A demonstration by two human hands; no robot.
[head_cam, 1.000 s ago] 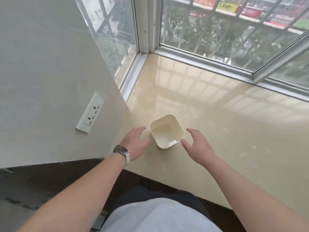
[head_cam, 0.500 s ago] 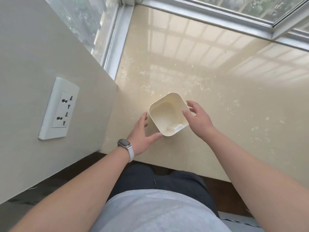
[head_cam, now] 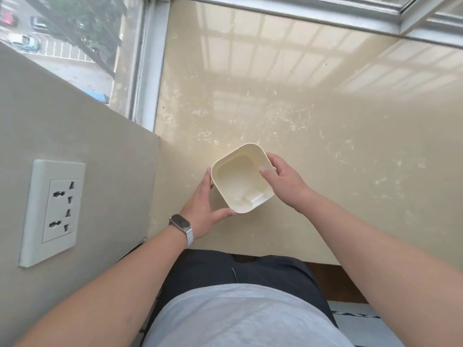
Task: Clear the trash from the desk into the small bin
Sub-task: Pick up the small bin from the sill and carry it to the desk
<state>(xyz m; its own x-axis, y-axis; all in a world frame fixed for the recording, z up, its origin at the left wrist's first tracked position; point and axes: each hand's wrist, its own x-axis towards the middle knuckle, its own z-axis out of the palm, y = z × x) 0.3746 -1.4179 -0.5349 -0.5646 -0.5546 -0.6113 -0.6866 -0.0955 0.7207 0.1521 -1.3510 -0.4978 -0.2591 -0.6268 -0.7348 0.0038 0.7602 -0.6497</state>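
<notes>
A small cream square bin (head_cam: pixel 239 180) stands on the glossy beige desk surface (head_cam: pixel 325 121), near its front edge. The bin looks empty inside apart from a small white ridge at its bottom. My left hand (head_cam: pixel 203 209) cups the bin's left and near corner, thumb along the lower wall. My right hand (head_cam: pixel 280 181) grips the right rim, with the thumb over the edge. No trash is visible on the desk.
A wall panel with a white power socket (head_cam: pixel 53 211) stands close on the left. Window frames (head_cam: pixel 147 58) border the surface at the left and the back. The desk's front edge (head_cam: pixel 288 260) runs just above my lap.
Both hands have closed in from either side of the bin and taken hold of it. The view has tilted downward and moved closer to the desk.
</notes>
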